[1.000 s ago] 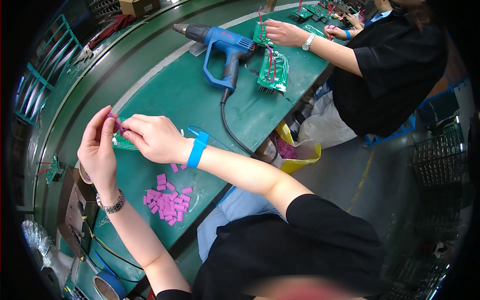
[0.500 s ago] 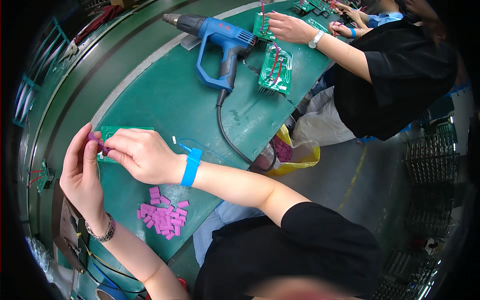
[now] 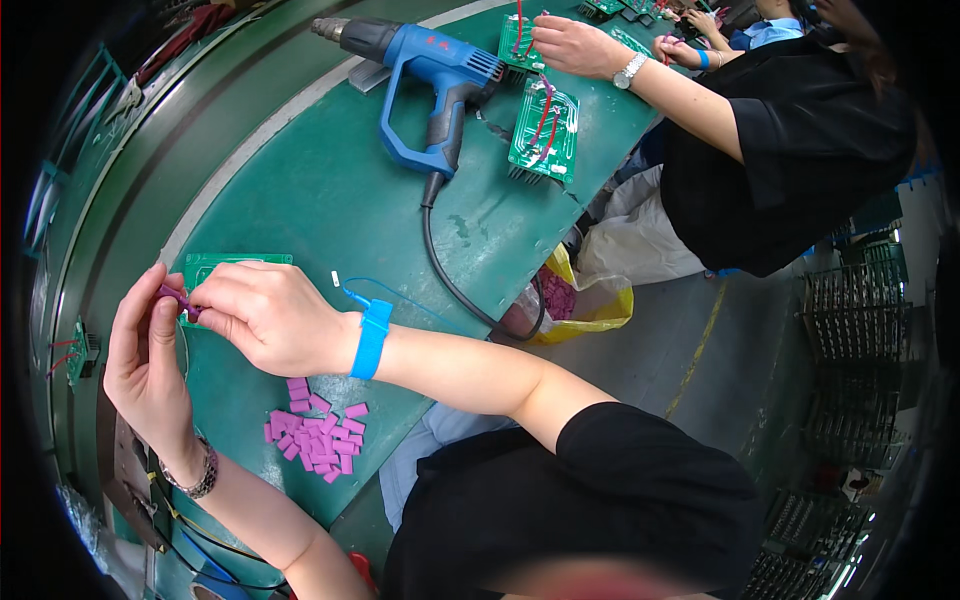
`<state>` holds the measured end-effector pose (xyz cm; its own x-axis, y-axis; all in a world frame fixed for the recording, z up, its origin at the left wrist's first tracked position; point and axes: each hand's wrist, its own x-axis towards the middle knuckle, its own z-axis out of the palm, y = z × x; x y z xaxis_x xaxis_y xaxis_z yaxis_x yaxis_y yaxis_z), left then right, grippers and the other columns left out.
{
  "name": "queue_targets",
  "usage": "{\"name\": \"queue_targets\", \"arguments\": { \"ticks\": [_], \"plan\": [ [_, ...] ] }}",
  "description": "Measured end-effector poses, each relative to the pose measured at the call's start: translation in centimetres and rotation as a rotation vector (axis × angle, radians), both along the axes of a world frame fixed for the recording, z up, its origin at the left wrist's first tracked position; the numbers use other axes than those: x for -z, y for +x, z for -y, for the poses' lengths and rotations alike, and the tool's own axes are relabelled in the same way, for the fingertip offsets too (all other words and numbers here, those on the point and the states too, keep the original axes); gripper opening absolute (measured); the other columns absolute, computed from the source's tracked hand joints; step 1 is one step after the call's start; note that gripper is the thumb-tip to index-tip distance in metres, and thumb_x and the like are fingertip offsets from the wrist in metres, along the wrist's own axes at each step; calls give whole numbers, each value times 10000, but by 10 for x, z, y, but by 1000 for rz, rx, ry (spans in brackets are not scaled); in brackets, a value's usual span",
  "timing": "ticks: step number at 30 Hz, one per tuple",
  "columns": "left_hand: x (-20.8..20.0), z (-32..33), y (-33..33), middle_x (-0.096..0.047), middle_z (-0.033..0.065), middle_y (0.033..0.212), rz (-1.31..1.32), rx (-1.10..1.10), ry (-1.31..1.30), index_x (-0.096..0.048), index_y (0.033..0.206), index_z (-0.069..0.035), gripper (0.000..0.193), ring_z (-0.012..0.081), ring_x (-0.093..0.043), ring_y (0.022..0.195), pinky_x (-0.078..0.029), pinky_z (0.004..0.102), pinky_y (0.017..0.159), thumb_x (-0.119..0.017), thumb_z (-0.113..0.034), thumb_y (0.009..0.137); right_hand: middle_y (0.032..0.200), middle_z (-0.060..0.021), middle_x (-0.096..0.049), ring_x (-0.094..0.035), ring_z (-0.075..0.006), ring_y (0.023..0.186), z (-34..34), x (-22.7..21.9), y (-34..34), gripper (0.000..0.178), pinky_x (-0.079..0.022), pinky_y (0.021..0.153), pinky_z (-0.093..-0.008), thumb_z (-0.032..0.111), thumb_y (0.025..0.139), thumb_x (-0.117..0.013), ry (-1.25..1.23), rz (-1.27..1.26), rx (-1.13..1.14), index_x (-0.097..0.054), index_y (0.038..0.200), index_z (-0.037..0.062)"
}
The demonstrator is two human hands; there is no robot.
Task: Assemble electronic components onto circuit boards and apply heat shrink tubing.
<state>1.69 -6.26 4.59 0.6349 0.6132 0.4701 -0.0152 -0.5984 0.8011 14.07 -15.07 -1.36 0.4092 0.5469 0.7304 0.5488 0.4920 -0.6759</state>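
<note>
Between the fingertips of my left hand (image 3: 148, 365) and my right hand (image 3: 280, 318) is a small purple sleeve (image 3: 172, 294), partly hidden by the fingers. Both hands are closed in a pinch on it, above the left part of the green table. Behind my right hand lies a green circuit board (image 3: 215, 264), half covered by it. Just below the hands, a loose heap of short purple sleeves (image 3: 318, 437) rests on the tabletop. My right wrist wears a blue strap with a thin cord.
A blue heat gun (image 3: 432, 95) lies at the far side, its black cable curving toward the table's edge. Beside it stands a circuit board with red wires (image 3: 545, 130). A co-worker's hand (image 3: 575, 45) reaches in there. Off the edge hangs a yellow bag (image 3: 600, 305) with purple pieces.
The whole view has shifted slightly, so the table and tools sit a little further left. My hands stay together on the purple sleeve, with only slight finger movement.
</note>
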Motion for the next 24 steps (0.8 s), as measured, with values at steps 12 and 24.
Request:
{"name": "queue_targets", "arguments": {
  "ticks": [12, 24],
  "plan": [
    [-5, -2, -9, -638, 98, 1101, -102, 20, 62, -571, 1224, 32, 288, 151, -601, 1025, -477, 258, 905, -531, -6, 942, 800, -112, -611, -599, -309, 738, 1, -2, 0, 114, -484, 662, -397, 130, 857, -610, -22, 32, -19, -623, 896, 24],
    [-1, -2, -4, -634, 103, 1108, -87, 46, 49, -551, 1249, 29, 301, 151, -599, 1029, -480, 260, 907, -511, -13, 954, 784, -123, -600, -593, -327, 741, 1, 0, 1, 122, -473, 663, -421, 139, 842, -613, -15, -6, -25, -614, 855, 18]
  ]
}}
